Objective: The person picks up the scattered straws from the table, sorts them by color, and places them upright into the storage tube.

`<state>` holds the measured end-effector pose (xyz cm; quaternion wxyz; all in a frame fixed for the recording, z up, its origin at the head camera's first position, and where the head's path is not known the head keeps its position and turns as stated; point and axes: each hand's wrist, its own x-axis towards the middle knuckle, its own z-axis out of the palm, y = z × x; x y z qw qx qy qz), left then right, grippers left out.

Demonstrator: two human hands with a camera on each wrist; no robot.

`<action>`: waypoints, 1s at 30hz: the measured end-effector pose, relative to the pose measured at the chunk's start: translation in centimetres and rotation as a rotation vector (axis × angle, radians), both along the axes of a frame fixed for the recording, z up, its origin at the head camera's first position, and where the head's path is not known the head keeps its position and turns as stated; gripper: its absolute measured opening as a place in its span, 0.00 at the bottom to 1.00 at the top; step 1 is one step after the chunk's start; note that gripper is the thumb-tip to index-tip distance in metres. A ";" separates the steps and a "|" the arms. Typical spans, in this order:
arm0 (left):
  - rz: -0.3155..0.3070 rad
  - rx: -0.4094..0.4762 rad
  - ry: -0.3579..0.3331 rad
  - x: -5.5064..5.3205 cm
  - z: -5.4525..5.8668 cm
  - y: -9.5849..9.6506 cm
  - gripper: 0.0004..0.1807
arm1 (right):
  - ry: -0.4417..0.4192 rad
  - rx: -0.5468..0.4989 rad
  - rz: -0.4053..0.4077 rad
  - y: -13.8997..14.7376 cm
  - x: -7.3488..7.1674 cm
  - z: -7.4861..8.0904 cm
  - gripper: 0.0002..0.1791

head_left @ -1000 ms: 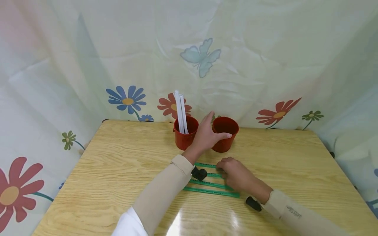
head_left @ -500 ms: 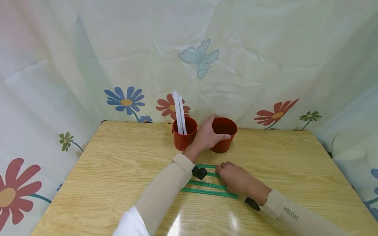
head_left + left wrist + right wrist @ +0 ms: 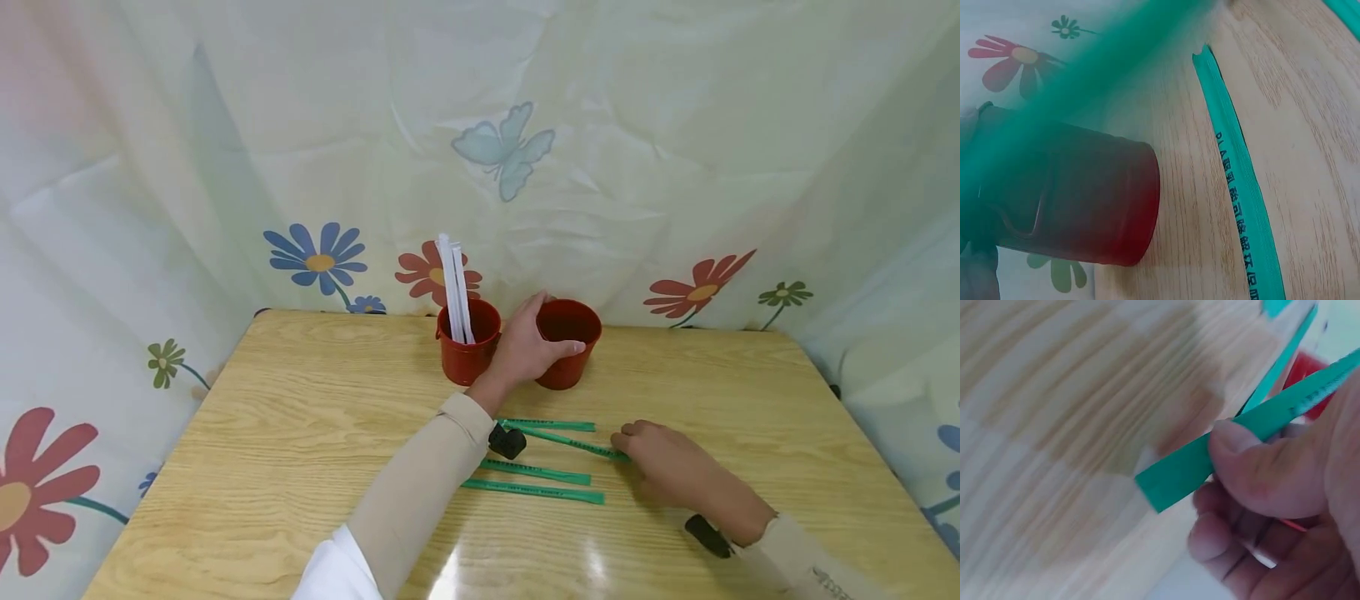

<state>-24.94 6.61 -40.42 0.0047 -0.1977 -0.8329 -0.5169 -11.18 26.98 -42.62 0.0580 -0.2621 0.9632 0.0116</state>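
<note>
My left hand (image 3: pixel 525 346) holds the right-hand red bucket (image 3: pixel 566 373) by its side, thumb over the near rim. In the left wrist view that bucket (image 3: pixel 1104 206) lies partly behind a blurred green straw (image 3: pixel 1085 94) close to the camera. Thumb and fingers of my right hand (image 3: pixel 671 467) pinch the right end of a green wrapped straw (image 3: pixel 577 442), which slants up from the table. The right wrist view shows its flat end (image 3: pixel 1175 475) sticking out past the thumb. Several more green straws (image 3: pixel 540 492) lie side by side, their left ends hidden by my left arm.
A second red bucket (image 3: pixel 459 362) stands left of my left hand, with several white wrapped straws (image 3: pixel 456 292) upright in it. Both buckets are near the back edge of the wooden table (image 3: pixel 337 417). A flowered curtain (image 3: pixel 600 150) hangs behind it.
My right hand has moved right from among the green straws, drawing one straw's end along with it, so that straw is now angled. The left hand stays on the bucket.
</note>
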 end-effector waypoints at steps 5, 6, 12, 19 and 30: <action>0.000 0.020 -0.001 0.0 -0.1 -0.1 0.47 | 0.114 -0.196 0.010 2.2 0.6 0.3 0.15; 0.000 0.022 -0.001 0.0 -0.1 -0.2 0.47 | 0.134 -0.275 0.016 2.3 0.6 0.4 0.15; -0.012 0.020 -0.020 0.1 -0.1 -0.2 0.47 | 0.126 -0.825 0.040 1.5 0.1 1.6 0.17; -0.013 0.014 -0.007 0.0 -0.1 -0.1 0.48 | 0.127 -0.936 -0.080 -1.4 -1.9 4.9 0.09; -0.053 0.074 0.017 -0.2 -0.2 -0.3 0.40 | 0.352 -0.854 -0.157 -4.1 -8.7 8.1 0.02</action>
